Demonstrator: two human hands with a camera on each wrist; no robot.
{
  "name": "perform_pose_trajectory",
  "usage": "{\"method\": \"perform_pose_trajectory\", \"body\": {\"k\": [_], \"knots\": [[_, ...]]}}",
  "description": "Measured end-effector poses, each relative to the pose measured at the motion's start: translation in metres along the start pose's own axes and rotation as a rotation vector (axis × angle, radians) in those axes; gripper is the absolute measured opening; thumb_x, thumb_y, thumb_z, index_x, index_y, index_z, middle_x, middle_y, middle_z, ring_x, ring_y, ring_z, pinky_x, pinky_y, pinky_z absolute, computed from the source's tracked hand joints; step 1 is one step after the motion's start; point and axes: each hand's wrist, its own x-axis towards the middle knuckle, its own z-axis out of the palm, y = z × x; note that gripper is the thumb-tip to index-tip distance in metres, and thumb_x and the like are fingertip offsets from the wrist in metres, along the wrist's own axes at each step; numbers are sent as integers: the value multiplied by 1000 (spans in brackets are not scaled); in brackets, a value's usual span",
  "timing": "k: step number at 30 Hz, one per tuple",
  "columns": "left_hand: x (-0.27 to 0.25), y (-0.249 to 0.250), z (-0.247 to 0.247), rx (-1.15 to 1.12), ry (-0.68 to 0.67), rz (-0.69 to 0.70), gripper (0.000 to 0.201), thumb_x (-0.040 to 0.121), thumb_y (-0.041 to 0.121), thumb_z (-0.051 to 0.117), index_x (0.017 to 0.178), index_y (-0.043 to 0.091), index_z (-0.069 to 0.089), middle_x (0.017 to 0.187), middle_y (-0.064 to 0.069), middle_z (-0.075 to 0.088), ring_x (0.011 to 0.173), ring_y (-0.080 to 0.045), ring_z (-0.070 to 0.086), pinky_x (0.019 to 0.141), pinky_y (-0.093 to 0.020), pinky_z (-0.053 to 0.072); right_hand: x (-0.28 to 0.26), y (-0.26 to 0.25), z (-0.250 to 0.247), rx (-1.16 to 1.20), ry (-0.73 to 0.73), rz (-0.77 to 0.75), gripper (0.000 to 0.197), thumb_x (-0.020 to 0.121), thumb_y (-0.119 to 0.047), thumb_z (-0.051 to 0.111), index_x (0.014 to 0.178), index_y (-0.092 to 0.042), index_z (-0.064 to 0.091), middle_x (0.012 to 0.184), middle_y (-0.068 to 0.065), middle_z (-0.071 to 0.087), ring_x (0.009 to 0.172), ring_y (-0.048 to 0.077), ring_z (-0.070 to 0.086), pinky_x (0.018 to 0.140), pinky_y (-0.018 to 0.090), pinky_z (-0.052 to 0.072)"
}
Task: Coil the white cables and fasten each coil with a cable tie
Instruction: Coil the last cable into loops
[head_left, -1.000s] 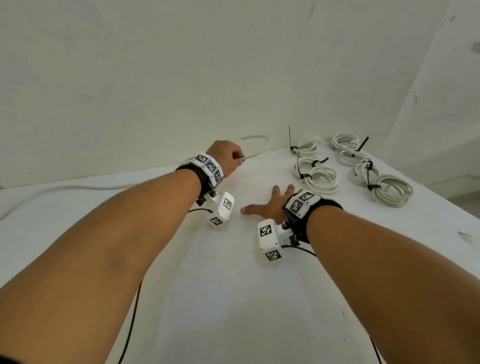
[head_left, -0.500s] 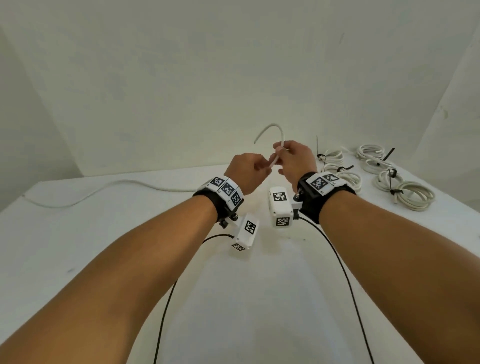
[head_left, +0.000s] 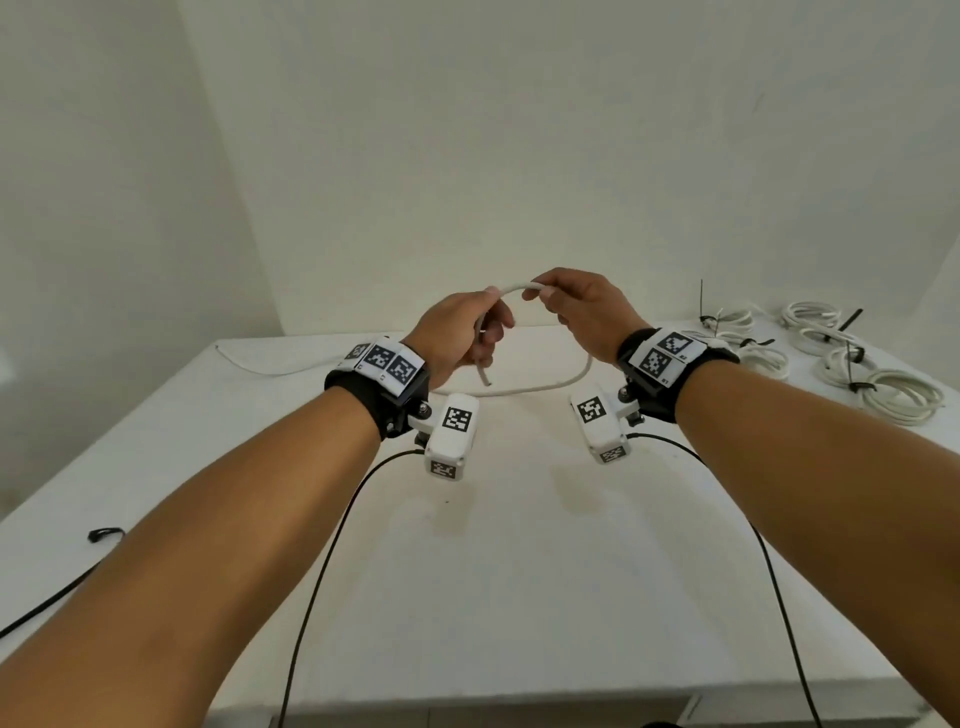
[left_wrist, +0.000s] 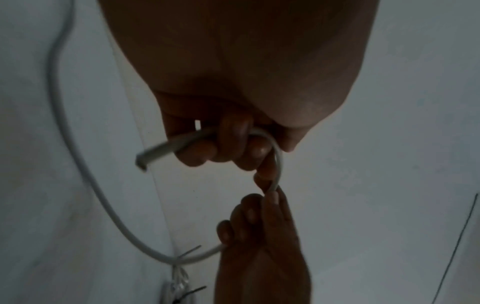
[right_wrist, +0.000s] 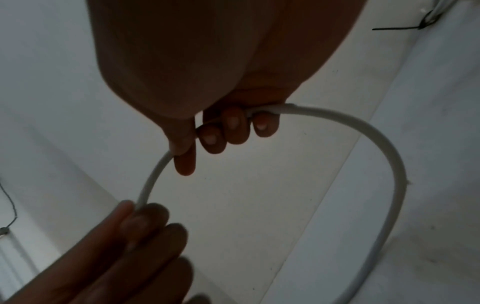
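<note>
Above the white table (head_left: 519, 597) both hands hold one loose white cable (head_left: 511, 288). My left hand (head_left: 467, 332) grips it near its cut end (left_wrist: 141, 162), which pokes down out of the fist. My right hand (head_left: 582, 312) pinches the same cable (right_wrist: 389, 139) a short way along, so a small arch spans the two hands. From the right hand the cable curves down in a loop (head_left: 540, 387) onto the table and trails off to the far left (head_left: 260, 369). In the left wrist view the curled fingers (left_wrist: 228, 144) wrap the cable (left_wrist: 279, 164).
Several finished white coils (head_left: 831, 358) bound with black cable ties (head_left: 857, 387) lie at the table's far right. A loose black tie (head_left: 106, 534) lies near the left edge. Black wrist-camera leads (head_left: 322, 561) hang over the front edge. Walls close the back.
My right hand rose from lying flat on the table to take the cable beside the left. Both hands then moved apart and lifted, drawing the cable into an arch and a loop.
</note>
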Motion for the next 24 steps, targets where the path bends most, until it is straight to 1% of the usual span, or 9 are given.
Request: {"method": "perform_pose_trajectory", "body": {"k": [1, 3, 4, 6, 9, 12, 16, 20, 24], "knots": [[-8, 0, -2, -61, -29, -39, 42, 105, 33, 36, 76, 13, 57, 56, 1, 39, 46, -14, 31, 52, -27, 35, 0, -4, 2, -6, -3, -10, 20, 100, -22, 52, 97, -24, 71, 69, -16, 53, 64, 5, 45, 66, 21, 39], [-24, -4, -5, -217, -111, -106, 46, 105, 37, 34, 66, 17, 48, 53, 4, 28, 44, -11, 21, 46, -23, 26, 1, -12, 4, 23, -6, -29, 12, 97, -24, 59, 96, -23, 71, 66, -13, 55, 61, 6, 45, 64, 21, 40], [-33, -6, -6, -294, -162, -136, 49, 105, 38, 33, 62, 18, 45, 52, 5, 26, 43, -9, 17, 44, -22, 23, 2, -15, 4, 47, -11, -36, 7, 94, -26, 65, 94, -23, 71, 66, -7, 55, 60, 7, 46, 62, 22, 41], [-49, -9, -7, -395, -246, -176, 52, 105, 39, 31, 57, 20, 40, 48, 6, 26, 43, -10, 12, 41, -21, 16, 5, -20, 1, 68, -38, -38, 11, 86, -31, 76, 90, -22, 71, 65, -1, 59, 60, 10, 50, 59, 22, 43], [-70, -9, -11, -488, -306, -169, 53, 103, 38, 30, 53, 22, 38, 44, 8, 27, 44, -12, 9, 43, -23, 11, 7, -22, -4, 74, -87, -19, 14, 80, -33, 81, 80, -22, 72, 65, -2, 65, 58, 13, 51, 58, 26, 44], [-85, 0, -14, -566, -305, -69, 49, 101, 39, 32, 56, 22, 41, 46, 10, 26, 44, -11, 9, 41, -21, 13, 5, -15, -2, 145, -56, 0, 14, 82, -28, 79, 80, -16, 72, 65, -1, 66, 57, 15, 51, 63, 29, 46], [-94, 15, -9, -614, -289, 50, 38, 99, 40, 33, 66, 23, 42, 55, 7, 15, 43, -9, 9, 36, -18, 13, -1, -4, 10, 179, -9, 13, 17, 85, -31, 77, 79, -18, 69, 63, -3, 64, 62, 18, 53, 67, 33, 48], [-97, 19, -10, -644, -245, 140, 42, 101, 39, 30, 65, 25, 45, 55, 8, 14, 43, -10, 9, 38, -20, 13, -1, 0, 13, 294, -1, 32, 15, 85, -24, 77, 79, -16, 67, 60, -1, 62, 59, 19, 52, 68, 38, 50], [-98, 22, -10, -722, -177, 199, 45, 102, 39, 28, 63, 24, 44, 55, 7, 13, 44, -10, 9, 38, -19, 15, -2, 1, 11, 269, 30, 1, 15, 84, -29, 77, 85, -17, 67, 63, 1, 65, 61, 21, 54, 66, 33, 48]]}}
